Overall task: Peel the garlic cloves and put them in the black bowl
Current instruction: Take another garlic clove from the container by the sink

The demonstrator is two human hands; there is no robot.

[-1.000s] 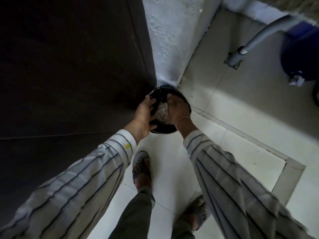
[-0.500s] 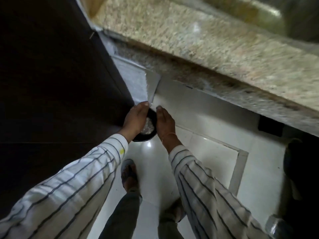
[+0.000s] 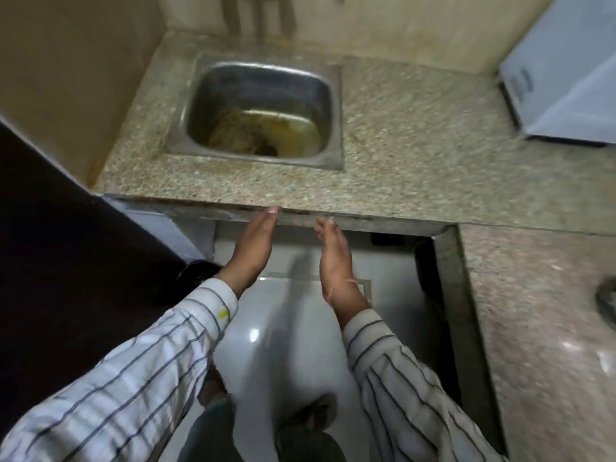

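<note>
Two empty grips: left grip (image 3: pixel 253 245) and right grip (image 3: pixel 335 258) straight-fingered, palms facing, fingertips toward tabletop (image 3: pixel 400 145); black bowl (image 3: pixel 196 273), half hidden, beside left grip.

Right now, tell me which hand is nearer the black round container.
Left. The left hand is just up and right of the black round container; the right hand is farther right.

Two hands (image 3: pixel 252 251) (image 3: pixel 334 261); two sleeves (image 3: pixel 150 361) (image 3: pixel 400 378) — one sink (image 3: pixel 201 95)
</note>
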